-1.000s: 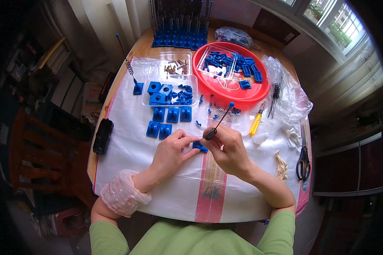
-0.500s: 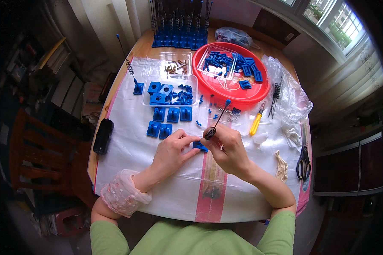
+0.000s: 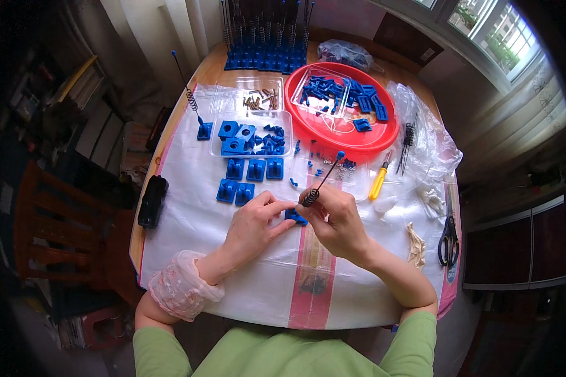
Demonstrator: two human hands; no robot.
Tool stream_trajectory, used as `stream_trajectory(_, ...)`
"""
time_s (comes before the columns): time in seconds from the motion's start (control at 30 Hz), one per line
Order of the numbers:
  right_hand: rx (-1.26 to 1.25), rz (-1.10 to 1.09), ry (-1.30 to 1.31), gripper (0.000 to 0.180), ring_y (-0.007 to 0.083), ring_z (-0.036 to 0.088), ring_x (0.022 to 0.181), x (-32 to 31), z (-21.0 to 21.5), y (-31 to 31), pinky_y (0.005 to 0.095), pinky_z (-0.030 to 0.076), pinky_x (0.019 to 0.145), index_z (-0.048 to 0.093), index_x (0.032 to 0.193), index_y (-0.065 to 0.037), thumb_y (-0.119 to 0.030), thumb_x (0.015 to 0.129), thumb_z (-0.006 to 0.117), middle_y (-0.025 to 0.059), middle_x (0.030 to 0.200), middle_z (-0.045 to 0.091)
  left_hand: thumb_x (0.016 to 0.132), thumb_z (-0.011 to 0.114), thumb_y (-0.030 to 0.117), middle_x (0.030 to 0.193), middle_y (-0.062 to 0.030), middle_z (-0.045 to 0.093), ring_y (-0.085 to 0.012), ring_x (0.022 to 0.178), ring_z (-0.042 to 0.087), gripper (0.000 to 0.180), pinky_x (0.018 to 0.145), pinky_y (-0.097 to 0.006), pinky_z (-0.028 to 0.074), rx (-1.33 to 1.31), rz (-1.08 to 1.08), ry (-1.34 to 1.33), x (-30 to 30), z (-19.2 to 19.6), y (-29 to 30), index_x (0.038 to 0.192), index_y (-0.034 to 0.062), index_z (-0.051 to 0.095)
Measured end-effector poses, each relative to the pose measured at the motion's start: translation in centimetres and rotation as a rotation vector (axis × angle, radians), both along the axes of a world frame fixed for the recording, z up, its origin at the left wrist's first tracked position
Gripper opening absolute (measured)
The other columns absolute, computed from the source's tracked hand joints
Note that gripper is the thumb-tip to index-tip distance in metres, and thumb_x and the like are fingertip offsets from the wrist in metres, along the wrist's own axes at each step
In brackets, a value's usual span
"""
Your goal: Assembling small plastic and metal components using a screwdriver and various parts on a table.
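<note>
My left hand [image 3: 258,223] pinches a small blue plastic base [image 3: 294,217] against the white table cover. My right hand [image 3: 338,217] grips a black coil spring with a thin rod and blue tip [image 3: 322,181], its lower end meeting the blue base, the rod leaning up and to the right. Both hands touch at the base, in the middle of the table. Just beyond the left hand lie several square blue bases [image 3: 248,178] in two rows.
A red round tray [image 3: 383,133] of blue parts stands at the back right. Clear trays hold blue bases [image 3: 215,139] and brown pegs [image 3: 260,99]. A finished spring piece [image 3: 195,107] stands at the left, racks of them [image 3: 264,44] behind. Yellow screwdriver [image 3: 378,182], scissors [image 3: 448,232], black box [image 3: 151,201] at the left edge.
The rod's blue tip has tilted slightly further right and lower; both hands stay on the blue base in the same spot.
</note>
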State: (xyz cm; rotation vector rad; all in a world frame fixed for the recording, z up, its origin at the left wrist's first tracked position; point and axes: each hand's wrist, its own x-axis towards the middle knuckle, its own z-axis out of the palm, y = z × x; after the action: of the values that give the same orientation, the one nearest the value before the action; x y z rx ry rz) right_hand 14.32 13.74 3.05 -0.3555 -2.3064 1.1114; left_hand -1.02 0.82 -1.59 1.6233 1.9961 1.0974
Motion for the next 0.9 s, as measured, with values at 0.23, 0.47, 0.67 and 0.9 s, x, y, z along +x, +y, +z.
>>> stream_trajectory(0.23,0.006,-0.015,-0.008,0.014,0.0392,0.061,0.074,0.02,0.11,-0.02,0.0444,0.045,0.064,0.057,0.089,0.003,-0.001,0.086,0.070,0.0187,0.082,0.059,0.083,0.082,0.016,0.088,-0.0057,0.061,-0.0172,0.072,0.062,0.030,0.066,-0.031,0.053,0.001,-0.002,0.002,-0.04,-0.19,-0.02,0.112,0.0093,0.075)
stream_trajectory(0.47,0.013,-0.010,-0.015,0.014,0.0391,0.061,0.074,0.01,0.25,0.00,0.0445,0.045,0.064,0.057,0.088,0.003,-0.001,0.086,0.070,0.0191,0.082,0.059,0.082,0.084,0.016,0.087,-0.0050,0.061,-0.0158,0.071,0.061,0.031,0.065,-0.030,0.053,0.006,0.007,0.016,-0.01,-0.12,-0.04,0.111,0.0080,0.076)
stream_trajectory(0.67,0.003,0.002,-0.006,0.013,0.0392,0.061,0.074,0.00,0.12,0.00,0.0447,0.045,0.064,0.057,0.088,0.003,-0.001,0.086,0.070,0.0195,0.081,0.059,0.082,0.083,0.016,0.087,-0.0053,0.061,-0.0159,0.072,0.062,0.031,0.066,-0.030,0.053,0.000,0.007,0.004,-0.03,-0.22,0.00,0.111,0.0077,0.076)
stream_trajectory(0.9,0.005,0.002,-0.015,0.011,0.0393,0.061,0.074,-0.06,-0.19,-0.04,0.0451,0.046,0.065,0.058,0.089,0.003,0.000,0.086,0.068,0.0199,0.082,0.060,0.083,0.083,0.015,0.088,-0.0054,0.061,-0.0163,0.072,0.062,0.031,0.067,-0.030,0.053,0.002,-0.001,0.007,-0.03,-0.25,-0.05,0.112,0.0079,0.075)
